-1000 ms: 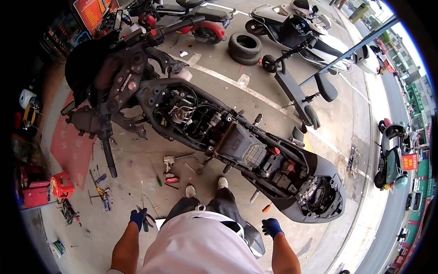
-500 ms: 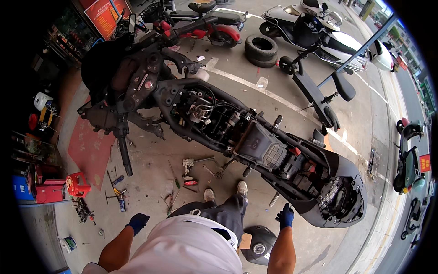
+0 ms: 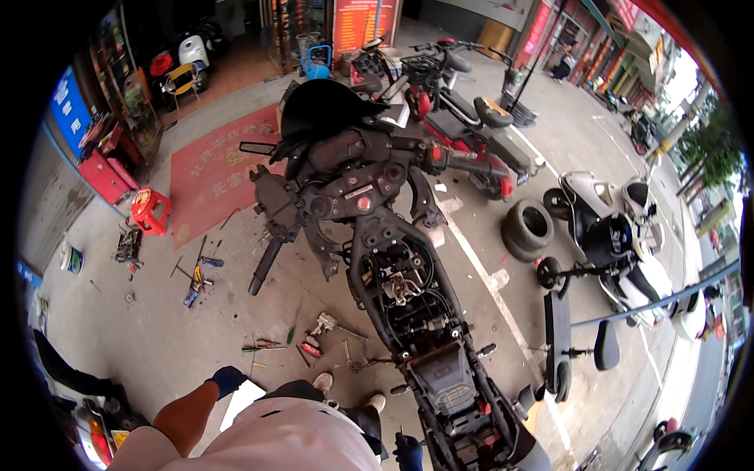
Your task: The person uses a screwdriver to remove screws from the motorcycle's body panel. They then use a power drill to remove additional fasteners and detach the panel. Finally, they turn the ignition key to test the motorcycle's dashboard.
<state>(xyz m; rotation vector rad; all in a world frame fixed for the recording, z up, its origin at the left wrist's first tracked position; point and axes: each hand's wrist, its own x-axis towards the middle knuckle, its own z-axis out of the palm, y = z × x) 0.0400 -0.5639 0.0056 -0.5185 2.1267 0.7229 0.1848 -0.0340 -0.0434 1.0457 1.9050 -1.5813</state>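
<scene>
My left hand (image 3: 228, 380), in a dark blue glove, hangs low over the floor beside a white flat-sided object (image 3: 242, 402); whether it touches that object is unclear, and its fingers blur together. Near the lower edge, my right hand (image 3: 408, 453), also gloved in dark blue, is beside the stripped motorcycle (image 3: 365, 192). Something thin and dark rises from it, a finger or a tool, I cannot tell which. The motorcycle has its frame bare, engine parts exposed and a black airbox-like cover (image 3: 440, 381) in the middle; its tail runs out of view.
Hand tools (image 3: 267, 345) and a metal part (image 3: 323, 322) lie on the floor ahead. A red stool (image 3: 149, 210) and red mat (image 3: 224, 177) are at the left. Two stacked tyres (image 3: 528, 228), a kick scooter (image 3: 558, 337) and a white scooter (image 3: 620, 235) stand at the right.
My view has turned left and tilted up, so the motorcycle appears more upright and further right. My right hand sits lower in view. A white object shows beside my left hand.
</scene>
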